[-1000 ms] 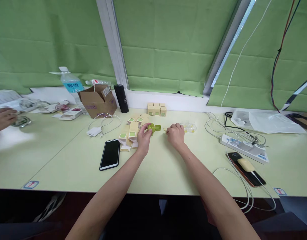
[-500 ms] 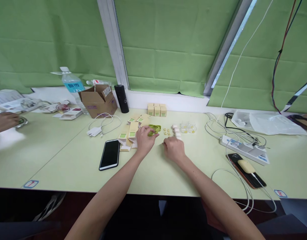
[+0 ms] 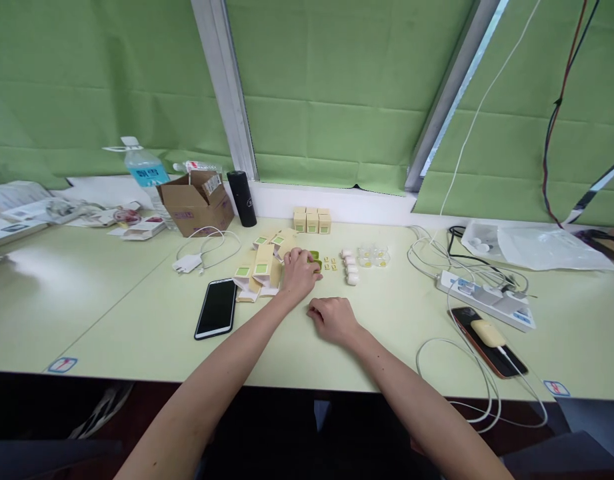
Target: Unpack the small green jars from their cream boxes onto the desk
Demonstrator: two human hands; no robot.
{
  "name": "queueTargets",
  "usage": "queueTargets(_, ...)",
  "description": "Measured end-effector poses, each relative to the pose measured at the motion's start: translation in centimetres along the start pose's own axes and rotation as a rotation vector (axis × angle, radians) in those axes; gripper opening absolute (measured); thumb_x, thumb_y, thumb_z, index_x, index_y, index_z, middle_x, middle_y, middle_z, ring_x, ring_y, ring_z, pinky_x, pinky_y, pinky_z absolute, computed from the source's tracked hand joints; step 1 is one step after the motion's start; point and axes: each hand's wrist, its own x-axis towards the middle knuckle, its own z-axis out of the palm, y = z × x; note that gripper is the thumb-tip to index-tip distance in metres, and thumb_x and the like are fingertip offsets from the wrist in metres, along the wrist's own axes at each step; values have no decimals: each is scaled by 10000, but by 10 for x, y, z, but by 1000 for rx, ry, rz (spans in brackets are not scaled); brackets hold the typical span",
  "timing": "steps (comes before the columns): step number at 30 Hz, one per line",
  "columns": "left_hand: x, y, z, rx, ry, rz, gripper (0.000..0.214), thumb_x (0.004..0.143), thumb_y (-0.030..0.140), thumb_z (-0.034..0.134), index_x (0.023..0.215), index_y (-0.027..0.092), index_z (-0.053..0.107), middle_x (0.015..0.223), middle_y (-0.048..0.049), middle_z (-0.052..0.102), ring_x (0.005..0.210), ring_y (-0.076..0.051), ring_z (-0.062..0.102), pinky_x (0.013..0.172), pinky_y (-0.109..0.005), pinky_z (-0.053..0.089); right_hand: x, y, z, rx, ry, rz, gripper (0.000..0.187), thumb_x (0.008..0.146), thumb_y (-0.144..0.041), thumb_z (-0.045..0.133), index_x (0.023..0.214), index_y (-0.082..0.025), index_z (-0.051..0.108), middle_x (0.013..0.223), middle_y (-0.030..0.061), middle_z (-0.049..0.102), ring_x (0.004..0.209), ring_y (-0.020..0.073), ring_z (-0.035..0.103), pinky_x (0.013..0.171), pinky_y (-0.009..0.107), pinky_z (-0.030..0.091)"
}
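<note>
Currently I see the green plastic case against the right side of the nearer left hand, clamped or not I can't tell; the right hand has fingers curled together.

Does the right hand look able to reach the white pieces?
Likely yes: the right hand is on the near side of the white pieces, and no object shows between them.

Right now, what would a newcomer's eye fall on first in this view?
Probably the green sheets across the back, by sheer size. Next comes the left grip in the middle, at the green pieces, with yellow bits and a row of white pieces to their right. Then the blue-labelled bottle, back left, beside the brown box.
</note>
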Motion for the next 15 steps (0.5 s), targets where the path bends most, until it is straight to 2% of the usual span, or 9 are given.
queueTargets(9,6,-1,4,46,-72,-68,115,842,363,800,842,249,795,1136,-112,666,1236,-351,415,1061,-548,293,1,0,0,31,-3,-10,171,995,-232,519,970,-224,689,931,27,788,792,168,671,639,299,243)
queueTargets(15,2,-8,3,-3,-29,-149,123,831,367,781,880,255,775,1163,-112,671,1226,-358,430,1059,-560,309,0,0,-1,32,-5,-13,164,996,-217,518,956,-226,677,926,14,786,786,160,671,632,294,233)
